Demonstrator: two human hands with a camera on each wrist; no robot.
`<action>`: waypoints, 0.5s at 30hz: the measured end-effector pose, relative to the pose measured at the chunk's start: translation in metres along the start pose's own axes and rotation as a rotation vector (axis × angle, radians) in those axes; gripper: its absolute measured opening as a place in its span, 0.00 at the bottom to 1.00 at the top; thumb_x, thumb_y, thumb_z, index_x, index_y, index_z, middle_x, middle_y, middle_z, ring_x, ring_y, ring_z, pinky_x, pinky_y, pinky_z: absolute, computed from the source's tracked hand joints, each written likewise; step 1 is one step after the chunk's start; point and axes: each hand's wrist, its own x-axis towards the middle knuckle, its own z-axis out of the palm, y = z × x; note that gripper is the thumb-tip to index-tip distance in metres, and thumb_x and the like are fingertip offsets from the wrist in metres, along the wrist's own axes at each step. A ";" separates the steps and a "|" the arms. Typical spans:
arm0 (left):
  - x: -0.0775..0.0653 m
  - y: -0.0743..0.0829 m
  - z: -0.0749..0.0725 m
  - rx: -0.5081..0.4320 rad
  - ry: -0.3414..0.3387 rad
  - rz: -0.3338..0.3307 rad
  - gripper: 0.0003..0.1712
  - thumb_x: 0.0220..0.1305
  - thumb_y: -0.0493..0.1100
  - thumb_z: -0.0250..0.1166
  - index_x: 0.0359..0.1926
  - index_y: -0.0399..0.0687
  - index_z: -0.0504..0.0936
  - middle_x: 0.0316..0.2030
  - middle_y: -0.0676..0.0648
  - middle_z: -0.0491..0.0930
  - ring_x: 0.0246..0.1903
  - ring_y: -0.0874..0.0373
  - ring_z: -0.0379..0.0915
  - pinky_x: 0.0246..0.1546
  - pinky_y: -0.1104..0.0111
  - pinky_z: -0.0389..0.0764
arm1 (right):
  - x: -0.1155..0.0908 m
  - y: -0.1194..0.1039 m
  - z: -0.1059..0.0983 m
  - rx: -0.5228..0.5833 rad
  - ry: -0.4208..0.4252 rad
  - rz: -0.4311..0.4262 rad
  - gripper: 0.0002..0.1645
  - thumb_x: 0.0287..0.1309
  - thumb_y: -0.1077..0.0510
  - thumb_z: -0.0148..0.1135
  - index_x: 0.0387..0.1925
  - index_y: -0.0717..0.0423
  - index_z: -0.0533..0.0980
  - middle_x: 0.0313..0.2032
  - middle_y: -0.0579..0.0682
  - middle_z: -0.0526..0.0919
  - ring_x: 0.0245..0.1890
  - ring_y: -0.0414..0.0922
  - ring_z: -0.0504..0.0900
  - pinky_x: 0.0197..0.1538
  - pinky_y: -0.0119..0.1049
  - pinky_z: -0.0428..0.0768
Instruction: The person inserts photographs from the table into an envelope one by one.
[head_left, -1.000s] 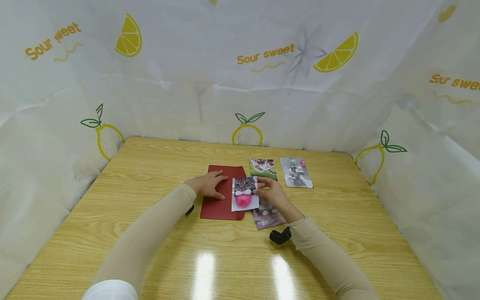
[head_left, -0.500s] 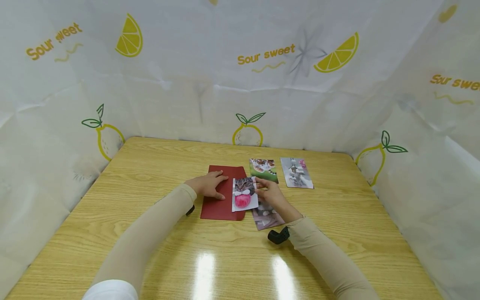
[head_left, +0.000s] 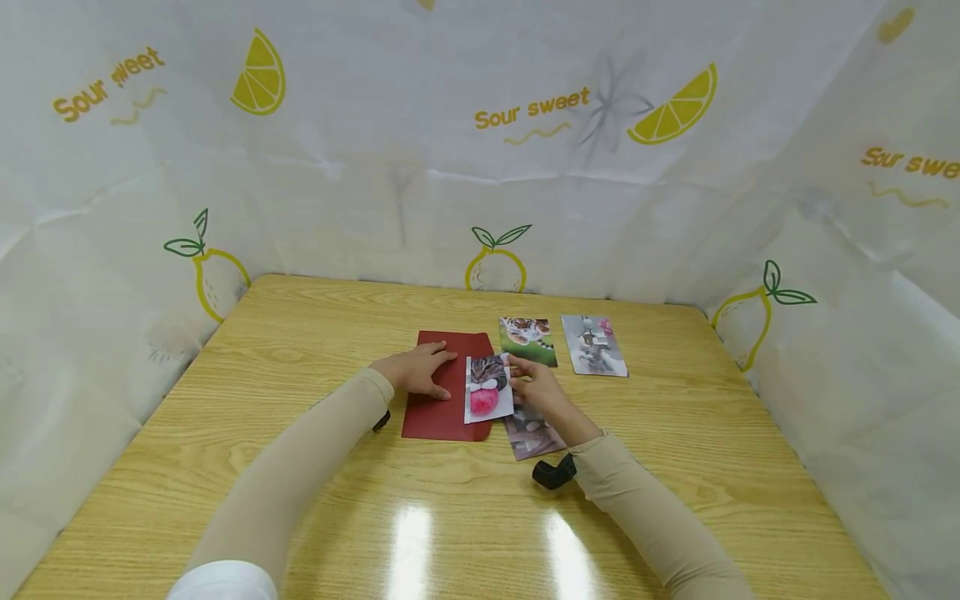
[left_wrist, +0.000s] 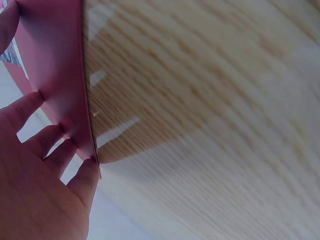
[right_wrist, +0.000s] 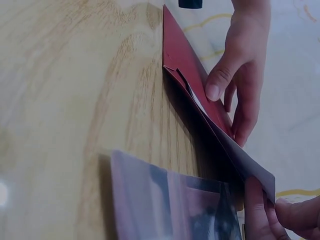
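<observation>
A red envelope (head_left: 435, 421) lies mid-table, its mouth facing right. My left hand (head_left: 416, 369) presses on it with spread fingers; in the left wrist view those fingertips meet the envelope (left_wrist: 55, 50) near its edge. A cat picture card (head_left: 483, 402) with a pink ball sits partly inside the mouth, its left portion hidden. My right hand (head_left: 538, 390) pinches its right edge between thumb and fingers. In the right wrist view the card (right_wrist: 242, 157) slants up out of the slot. Under the right hand lies another picture card (head_left: 534, 440), partly covered.
Behind the right hand lies a tiger card (head_left: 527, 340), with a grey picture card (head_left: 592, 346) to its right. The wooden table (head_left: 315, 317) ends at a lemon-print curtain (head_left: 375, 200). A black wrist camera (head_left: 553, 473) hangs below the right wrist.
My right hand has moved slightly left, and the cat card has slid a little further into the envelope, so less of it shows. The left hand and envelope look unmoved.
</observation>
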 end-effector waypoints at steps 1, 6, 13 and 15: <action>0.000 0.000 0.000 -0.002 -0.001 0.000 0.48 0.60 0.62 0.64 0.75 0.55 0.55 0.76 0.44 0.44 0.75 0.46 0.40 0.70 0.50 0.58 | 0.000 0.000 0.000 0.002 0.002 0.004 0.31 0.68 0.71 0.48 0.71 0.62 0.59 0.49 0.62 0.69 0.34 0.40 0.72 0.34 0.29 0.79; 0.001 -0.001 0.000 -0.012 -0.001 -0.004 0.48 0.60 0.62 0.65 0.75 0.55 0.55 0.76 0.44 0.44 0.75 0.47 0.40 0.70 0.50 0.58 | -0.001 -0.003 0.003 0.009 0.008 0.015 0.31 0.68 0.71 0.49 0.71 0.60 0.60 0.51 0.64 0.70 0.35 0.41 0.74 0.35 0.30 0.81; 0.002 -0.001 0.002 -0.003 0.003 -0.014 0.48 0.60 0.62 0.65 0.75 0.57 0.55 0.76 0.45 0.44 0.75 0.47 0.41 0.69 0.50 0.59 | 0.000 -0.005 0.009 0.036 0.014 0.013 0.32 0.66 0.72 0.51 0.70 0.60 0.62 0.51 0.64 0.71 0.37 0.42 0.76 0.37 0.32 0.83; 0.002 -0.001 0.002 -0.002 0.005 -0.014 0.48 0.59 0.62 0.65 0.75 0.56 0.55 0.76 0.44 0.45 0.75 0.47 0.41 0.69 0.50 0.59 | 0.001 -0.004 0.011 0.028 0.017 0.003 0.32 0.66 0.72 0.51 0.70 0.60 0.62 0.51 0.64 0.72 0.37 0.43 0.77 0.38 0.34 0.84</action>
